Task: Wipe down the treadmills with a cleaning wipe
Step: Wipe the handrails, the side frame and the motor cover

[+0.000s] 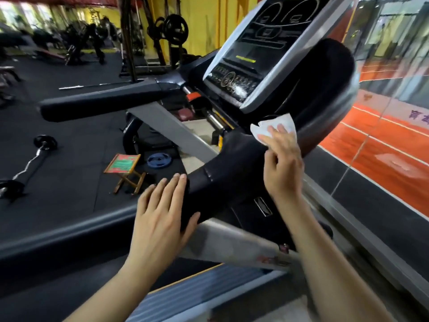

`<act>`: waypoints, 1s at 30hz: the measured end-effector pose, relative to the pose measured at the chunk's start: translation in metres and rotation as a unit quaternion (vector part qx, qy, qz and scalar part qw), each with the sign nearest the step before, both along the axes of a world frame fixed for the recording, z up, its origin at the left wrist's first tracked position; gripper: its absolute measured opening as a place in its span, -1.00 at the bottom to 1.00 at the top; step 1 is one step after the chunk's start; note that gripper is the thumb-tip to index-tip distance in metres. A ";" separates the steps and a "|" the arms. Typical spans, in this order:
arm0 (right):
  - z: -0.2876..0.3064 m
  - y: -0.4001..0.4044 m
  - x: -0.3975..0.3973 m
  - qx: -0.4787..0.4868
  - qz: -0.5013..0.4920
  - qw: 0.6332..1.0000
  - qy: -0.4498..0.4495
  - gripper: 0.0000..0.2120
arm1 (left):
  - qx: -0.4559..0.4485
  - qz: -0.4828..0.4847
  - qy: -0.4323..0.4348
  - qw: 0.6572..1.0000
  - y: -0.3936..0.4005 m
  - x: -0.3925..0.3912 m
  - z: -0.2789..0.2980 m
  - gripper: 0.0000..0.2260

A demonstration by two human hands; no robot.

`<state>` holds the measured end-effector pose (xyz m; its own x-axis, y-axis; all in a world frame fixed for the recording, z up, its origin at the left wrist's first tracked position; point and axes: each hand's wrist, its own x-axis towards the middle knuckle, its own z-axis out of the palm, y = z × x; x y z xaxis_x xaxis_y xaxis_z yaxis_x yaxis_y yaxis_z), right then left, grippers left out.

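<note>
On the treadmill's right handrail, the right hand presses the wipe flat; the left hand rests released. The unpinched wipe may slip off.

Console close above padded handrail; open floor leftward.

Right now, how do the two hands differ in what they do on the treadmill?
The right hand presses a white wipe onto the padded handlebar; the left hand holds nothing. The right hand sits nearer the console; the left hand rests lower. Both touch the handlebar.
</note>
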<state>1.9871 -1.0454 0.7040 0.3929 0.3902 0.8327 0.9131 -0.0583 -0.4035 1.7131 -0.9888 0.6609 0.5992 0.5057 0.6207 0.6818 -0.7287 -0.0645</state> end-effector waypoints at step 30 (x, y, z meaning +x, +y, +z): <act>-0.011 0.036 -0.195 -0.297 0.231 0.903 -0.206 -0.59 | -0.027 0.082 -0.067 0.994 0.009 -0.081 -0.020 -0.27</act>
